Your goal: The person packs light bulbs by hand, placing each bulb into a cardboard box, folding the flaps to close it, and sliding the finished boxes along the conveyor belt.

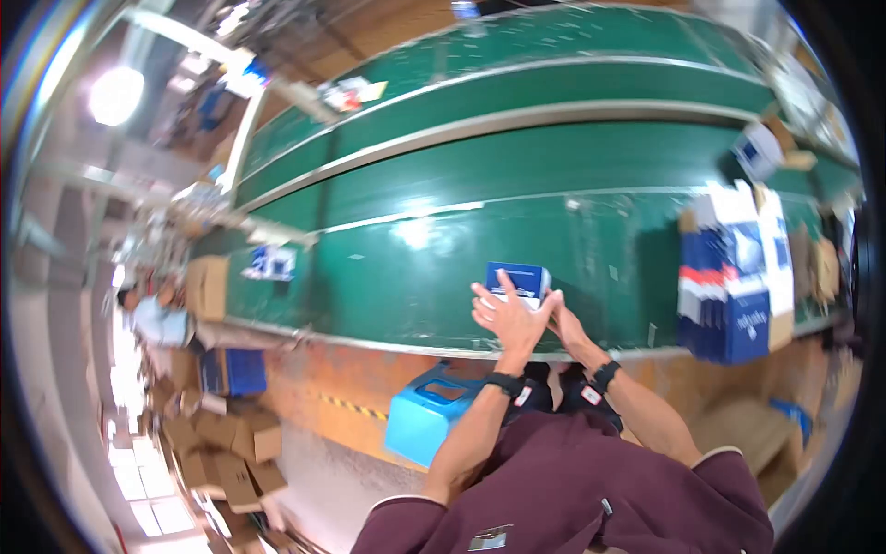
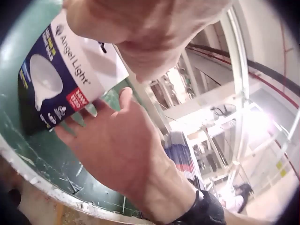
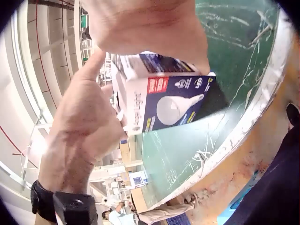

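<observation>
A blue and white bulb box (image 1: 517, 280) is above the green table near its front edge, its printed side showing in the left wrist view (image 2: 51, 70) and the right wrist view (image 3: 171, 105). My left hand (image 1: 513, 321) holds it with fingers spread over its near side; the same hand (image 3: 84, 117) is at the box's white end. My right hand (image 1: 572, 334) touches the box's right side. In the left wrist view the right hand (image 2: 117, 140) has its fingertips at the box edge and its thumb raised. Some fingertips are hidden behind the box.
Blue and white cartons (image 1: 729, 277) stand at the table's right end. Small boxes (image 1: 269, 262) and a brown carton (image 1: 209, 286) are at the left. A raised rail (image 1: 517, 118) runs behind. Below the front edge is a blue stool (image 1: 425, 415); a person (image 1: 159, 319) is far left.
</observation>
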`<state>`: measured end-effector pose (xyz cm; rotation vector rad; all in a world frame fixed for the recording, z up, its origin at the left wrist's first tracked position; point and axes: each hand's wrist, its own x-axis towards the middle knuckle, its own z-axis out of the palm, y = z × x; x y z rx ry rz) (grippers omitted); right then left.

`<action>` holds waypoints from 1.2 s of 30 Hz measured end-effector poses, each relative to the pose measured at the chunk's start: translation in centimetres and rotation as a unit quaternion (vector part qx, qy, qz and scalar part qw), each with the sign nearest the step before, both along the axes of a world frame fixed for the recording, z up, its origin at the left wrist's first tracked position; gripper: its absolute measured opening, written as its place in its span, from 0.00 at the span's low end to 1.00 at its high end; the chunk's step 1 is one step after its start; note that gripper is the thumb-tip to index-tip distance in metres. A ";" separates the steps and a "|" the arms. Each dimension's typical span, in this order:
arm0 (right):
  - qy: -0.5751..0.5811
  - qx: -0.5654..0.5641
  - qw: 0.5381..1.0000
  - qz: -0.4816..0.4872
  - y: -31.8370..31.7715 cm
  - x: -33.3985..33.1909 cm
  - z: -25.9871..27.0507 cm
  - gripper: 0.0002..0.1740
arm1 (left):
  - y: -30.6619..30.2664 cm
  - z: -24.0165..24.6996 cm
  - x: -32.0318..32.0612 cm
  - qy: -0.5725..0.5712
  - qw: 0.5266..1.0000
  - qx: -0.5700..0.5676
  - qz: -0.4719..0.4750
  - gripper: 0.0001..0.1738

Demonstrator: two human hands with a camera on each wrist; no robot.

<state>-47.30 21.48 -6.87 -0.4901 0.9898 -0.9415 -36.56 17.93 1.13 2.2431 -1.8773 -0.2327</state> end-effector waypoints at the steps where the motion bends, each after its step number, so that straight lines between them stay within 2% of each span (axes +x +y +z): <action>1: 0.032 0.012 0.999 0.038 -1.0 0.6 0.9 0.49 | -1.4 0.0 1.7 0.008 1.000 -0.013 0.007 0.70; 2: 0.069 0.029 0.995 0.071 -1.4 1.3 1.6 0.50 | -2.3 -0.1 3.5 0.020 1.000 -0.019 0.008 0.70; 3: 0.073 0.016 0.995 0.062 -2.2 2.4 1.3 0.51 | -3.3 0.0 5.1 0.003 1.000 -0.027 0.005 0.69; 5: 0.073 0.000 0.988 0.135 -3.9 3.4 0.4 0.51 | -5.1 -0.4 8.0 -0.024 0.999 -0.040 -0.012 0.68; 7: 0.122 -0.025 0.978 0.166 -5.2 4.8 0.4 0.51 | -6.1 -0.7 13.2 -0.038 0.998 -0.019 0.052 0.68; 10: 0.109 -0.020 0.973 0.202 -5.7 5.7 0.6 0.51 | -6.8 -0.1 23.6 -0.079 0.991 0.002 0.107 0.68; 12: 0.145 -0.008 0.971 0.189 -5.3 6.1 -0.7 0.47 | -7.9 -1.8 31.6 -0.115 0.984 -0.006 0.134 0.69; 15: 0.209 0.005 0.959 0.190 -5.1 7.1 -2.6 0.45 | -10.7 -2.3 43.4 -0.095 0.984 0.023 0.148 0.71; 17: 0.231 0.007 0.955 0.186 -5.2 8.3 -2.4 0.44 | -13.5 -2.8 50.7 -0.092 0.979 0.031 0.179 0.71; 20: 0.247 0.066 0.958 0.129 -5.1 10.2 -1.9 0.42 | -18.3 -3.0 60.3 -0.092 0.976 0.053 0.192 0.74; 23: 0.255 0.127 0.957 0.054 -4.6 12.4 -0.9 0.40 | -23.1 -5.8 68.0 -0.129 0.981 -0.029 0.141 0.71; 26: 0.273 0.157 0.945 0.088 -4.3 15.0 0.4 0.37 | -27.6 -5.0 72.4 -0.137 0.985 -0.058 0.081 0.68; 28: 0.283 0.169 0.936 0.126 -4.6 16.3 1.0 0.34 | -30.1 -6.0 75.8 -0.154 0.980 -0.120 0.047 0.68; 30: 0.313 0.153 0.922 0.167 -5.1 16.6 1.6 0.33 | -31.8 -6.1 78.8 -0.123 0.986 -0.110 0.020 0.67; 32: 0.301 0.140 0.930 0.155 -5.3 16.9 0.5 0.31 | -33.2 -6.0 82.1 -0.142 0.984 -0.095 -0.051 0.65; 33: 0.304 0.143 0.933 0.133 -5.0 16.4 0.9 0.30 | -33.2 -6.3 84.1 -0.148 0.983 -0.085 -0.071 0.58; 34: 0.285 0.150 0.939 0.121 -4.6 15.9 0.6 0.29 | -32.7 -6.5 85.8 -0.082 0.988 -0.086 -0.103 0.53; 35: 0.246 0.073 0.960 0.111 -4.0 15.3 0.5 0.29 | -33.2 -4.7 85.0 0.130 0.986 -0.044 -0.094 0.50; 36: 0.252 0.039 0.959 0.123 -3.7 14.3 -0.3 0.30 | -33.3 -4.4 82.5 0.400 0.915 -0.053 -0.018 0.48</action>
